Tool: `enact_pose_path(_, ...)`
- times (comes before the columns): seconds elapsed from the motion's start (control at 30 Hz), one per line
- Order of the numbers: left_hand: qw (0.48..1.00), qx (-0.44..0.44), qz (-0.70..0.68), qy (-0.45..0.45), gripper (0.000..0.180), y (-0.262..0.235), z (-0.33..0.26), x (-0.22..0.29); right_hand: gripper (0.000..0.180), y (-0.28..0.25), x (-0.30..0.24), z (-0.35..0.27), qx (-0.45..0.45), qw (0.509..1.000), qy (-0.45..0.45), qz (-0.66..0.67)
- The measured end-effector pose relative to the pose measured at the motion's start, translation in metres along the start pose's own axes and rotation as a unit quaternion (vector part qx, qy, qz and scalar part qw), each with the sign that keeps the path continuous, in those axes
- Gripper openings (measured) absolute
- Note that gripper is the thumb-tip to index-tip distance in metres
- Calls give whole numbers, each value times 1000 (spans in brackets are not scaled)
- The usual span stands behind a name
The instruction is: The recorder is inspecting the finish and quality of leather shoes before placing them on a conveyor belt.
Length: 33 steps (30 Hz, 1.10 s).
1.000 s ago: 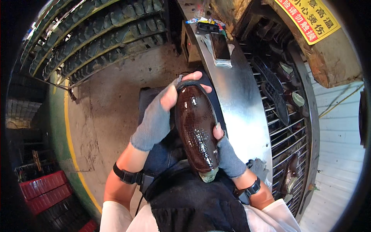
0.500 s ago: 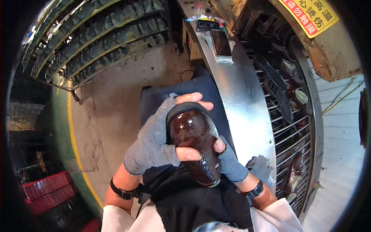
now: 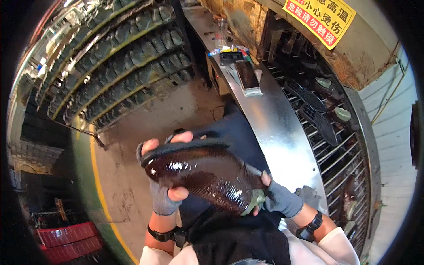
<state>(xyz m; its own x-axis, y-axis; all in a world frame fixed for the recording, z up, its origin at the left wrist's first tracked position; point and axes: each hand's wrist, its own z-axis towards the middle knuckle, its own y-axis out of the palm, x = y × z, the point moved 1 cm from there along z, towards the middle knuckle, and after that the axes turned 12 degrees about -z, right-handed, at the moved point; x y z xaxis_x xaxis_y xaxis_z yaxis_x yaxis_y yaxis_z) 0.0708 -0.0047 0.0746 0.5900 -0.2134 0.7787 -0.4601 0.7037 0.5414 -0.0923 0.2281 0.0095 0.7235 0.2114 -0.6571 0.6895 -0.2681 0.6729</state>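
Note:
A glossy dark brown leather shoe (image 3: 201, 174) lies on its side in the air over my lap, toe to the left, with its black sole (image 3: 187, 148) facing away from me. A pale green shoe last (image 3: 256, 199) shows at the heel end. My left hand (image 3: 162, 198), in a grey fingerless glove, is closed round the toe, thumb on the upper and fingertips over the sole. My right hand (image 3: 282, 198), gloved the same way, holds the heel end by the last; some of its fingers are hidden behind the shoe.
To the right runs a metal bench (image 3: 287, 141) with a phone (image 3: 247, 74) on it. Beyond it, a conveyor of metal rods (image 3: 327, 154) carries black soles (image 3: 318, 123) and brown shoes. Racks of shoes (image 3: 128, 57) stand far left, red crates (image 3: 68, 236) lower left.
The shoe has turned from toe pointing away to lying sideways, toe left. My left hand moved with the toe; my right hand shifted to the heel end. The view has tilted slightly.

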Motion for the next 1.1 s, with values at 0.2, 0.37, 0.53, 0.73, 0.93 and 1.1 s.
enact_pose_path(0.2,908,-222,-245,-259,119,12,7,-17,77,-23,-103,-18,177,949,-126,-230)
enact_pose_path(0.37,956,-71,0,-286,97,22,4,-89,71,-24,-124,18,58,817,-108,-563)
enact_pose_path(0.53,972,-30,59,-224,62,0,-20,-112,75,-14,-107,45,26,769,-96,-632)
enact_pose_path(0.73,979,89,24,-182,54,9,-23,-117,88,-8,-105,45,4,718,-125,-684)
enact_pose_path(0.93,973,39,-21,-228,69,19,-33,-112,81,-8,-87,27,56,721,-211,-657)
enact_pose_path(1.1,965,-2,50,-259,72,8,-23,-103,68,-12,-78,17,111,733,-236,-628)
